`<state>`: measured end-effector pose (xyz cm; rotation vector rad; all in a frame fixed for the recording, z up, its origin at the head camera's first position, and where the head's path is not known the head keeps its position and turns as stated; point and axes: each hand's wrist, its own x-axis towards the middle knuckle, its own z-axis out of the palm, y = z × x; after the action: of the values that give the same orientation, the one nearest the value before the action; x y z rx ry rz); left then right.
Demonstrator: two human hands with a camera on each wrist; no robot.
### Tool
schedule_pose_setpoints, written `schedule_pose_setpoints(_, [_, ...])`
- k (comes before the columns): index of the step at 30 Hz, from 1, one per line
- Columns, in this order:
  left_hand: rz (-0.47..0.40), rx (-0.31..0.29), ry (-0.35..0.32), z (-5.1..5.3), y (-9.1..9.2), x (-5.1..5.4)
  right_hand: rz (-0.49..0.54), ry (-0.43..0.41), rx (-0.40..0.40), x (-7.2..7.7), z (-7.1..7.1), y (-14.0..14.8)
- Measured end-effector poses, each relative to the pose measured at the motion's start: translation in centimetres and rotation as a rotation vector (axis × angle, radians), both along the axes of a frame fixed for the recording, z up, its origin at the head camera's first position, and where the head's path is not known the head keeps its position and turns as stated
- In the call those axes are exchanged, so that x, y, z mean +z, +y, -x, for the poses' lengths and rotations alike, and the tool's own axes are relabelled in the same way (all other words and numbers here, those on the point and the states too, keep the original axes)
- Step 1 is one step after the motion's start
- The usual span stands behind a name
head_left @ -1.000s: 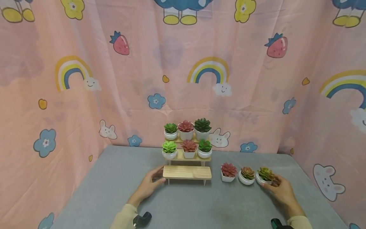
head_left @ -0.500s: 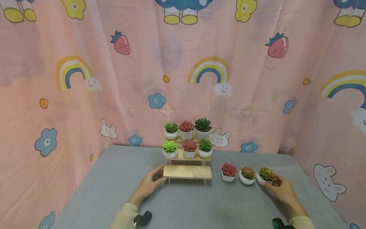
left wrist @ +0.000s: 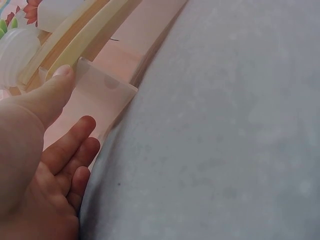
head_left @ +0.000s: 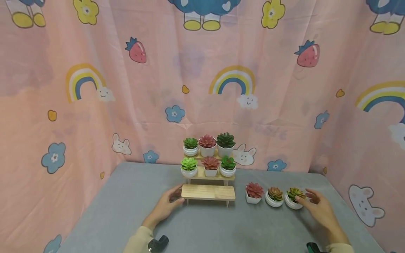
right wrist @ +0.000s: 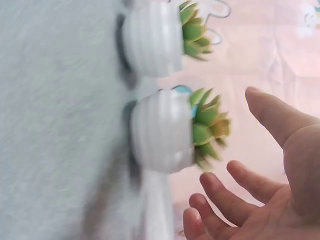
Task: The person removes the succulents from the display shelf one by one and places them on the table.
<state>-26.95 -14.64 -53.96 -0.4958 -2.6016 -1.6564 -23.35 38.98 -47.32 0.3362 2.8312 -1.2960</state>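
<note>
1. Head view: wooden stand [head_left: 208, 192], three steps, on the grey table [head_left: 221, 230]; left hand [head_left: 164, 207] at the left end of its lowest step.
2. Left wrist view: thumb lies straight against the step's edge, three fingers loosely bent near a broad, translucent leg [left wrist: 102, 92]. From the head that leg is a thin line. Index finger not made out here; whether the hand truly grips, cannot tell.
3. Head view: right hand [head_left: 321, 209] overlaps the yellow-green succulent [head_left: 294, 199], outermost of three right of the stand, beyond the brownish succulent [head_left: 274, 197] and red succulent [head_left: 254, 193].
4. Right wrist view: gap visible between hand and plant; thumb and fingers spread wide, holding nothing. Pot ribs plain, some blur.
5. Head view only: six potted plants, three per upper step.
</note>
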Motion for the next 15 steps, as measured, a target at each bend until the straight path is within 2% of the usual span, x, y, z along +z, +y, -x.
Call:
schedule_pose_setpoints(5, [-0.015, -0.002, -0.004, -0.1, 0.0, 0.1, 0.011, 0.126, -0.027, 0.9, -0.6, -0.5])
schedule_pose_setpoints(10, [-0.008, 0.004, -0.008, -0.2, 0.0, 0.2, -0.043, 0.208, -0.057, 1.9, -1.1, -1.5])
schedule_pose_setpoints(15, [-0.008, -0.001, 0.0, -0.2, 0.0, 0.2, -0.041, 0.274, -0.023, 2.7, -1.4, -3.0])
